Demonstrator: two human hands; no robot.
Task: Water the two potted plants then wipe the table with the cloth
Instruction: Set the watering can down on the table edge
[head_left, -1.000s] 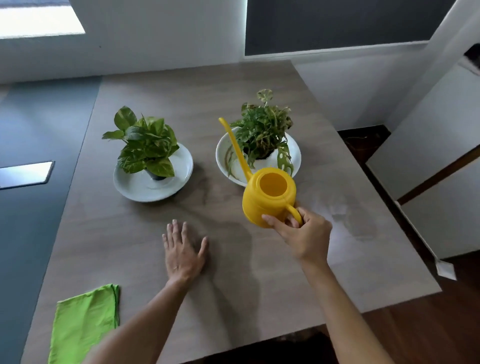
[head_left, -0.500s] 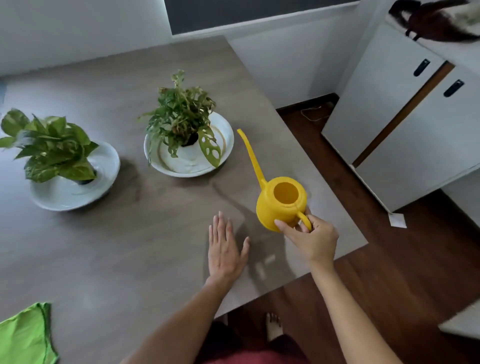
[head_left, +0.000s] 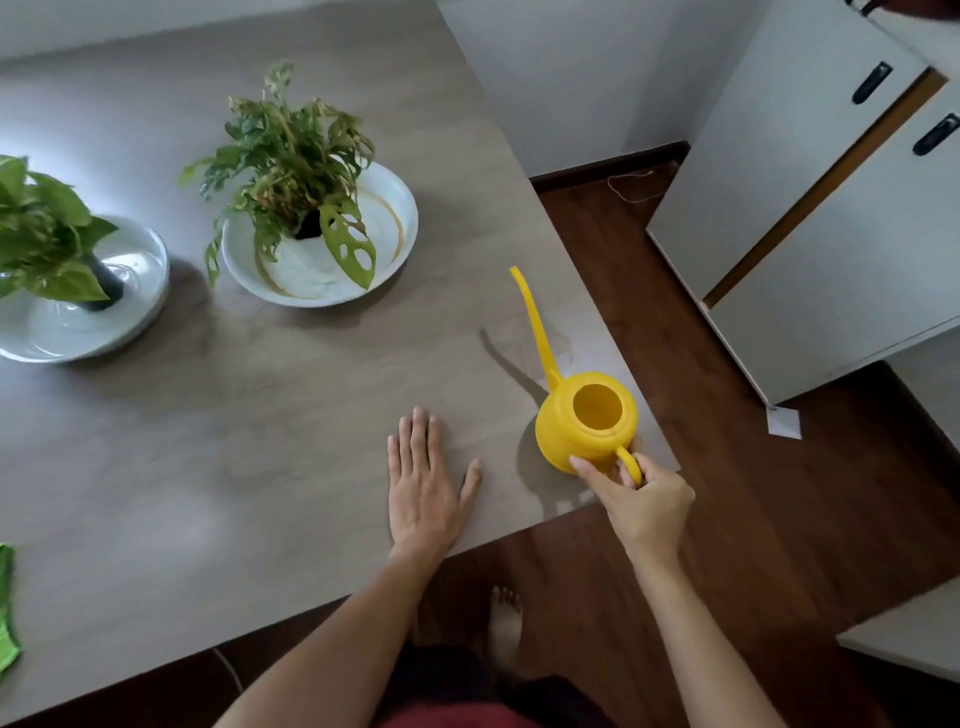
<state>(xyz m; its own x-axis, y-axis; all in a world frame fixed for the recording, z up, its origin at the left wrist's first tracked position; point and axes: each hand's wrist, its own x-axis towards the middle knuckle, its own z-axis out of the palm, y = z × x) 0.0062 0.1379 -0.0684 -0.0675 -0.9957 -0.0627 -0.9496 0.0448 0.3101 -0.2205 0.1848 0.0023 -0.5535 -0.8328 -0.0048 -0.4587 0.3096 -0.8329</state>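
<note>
Two potted plants sit toward the far side of the grey table (head_left: 260, 415), each in its own white dish. Over on the left edge of view, the broad-leaved pothos (head_left: 39, 228) stands in a shallow white bowl (head_left: 140, 312); beside it, apart, the ragged holey-leaved plant (head_left: 291, 161) rises from a white dish (head_left: 400, 218) with a brownish ring inside. Down at the near right corner of the table we have the yellow watering can (head_left: 582, 421), upright, open mouth showing, long thin spout pointing away toward the plants. The right hand (head_left: 644, 499) grips its loop handle, fingers curled round it, thumb pressed against the can's body. Whether the can's base touches the tabletop I cannot tell. The left hand (head_left: 426, 488) lies flat on the table just beside the can, fingers straight and together, thumb spread, holding nothing. Way off at the left edge, only a sliver of the green cloth (head_left: 6, 613) shows on the table, well apart from both hands. White cabinets (head_left: 831, 234) with black handles stand beyond, over a dark wood floor (head_left: 779, 519).
</note>
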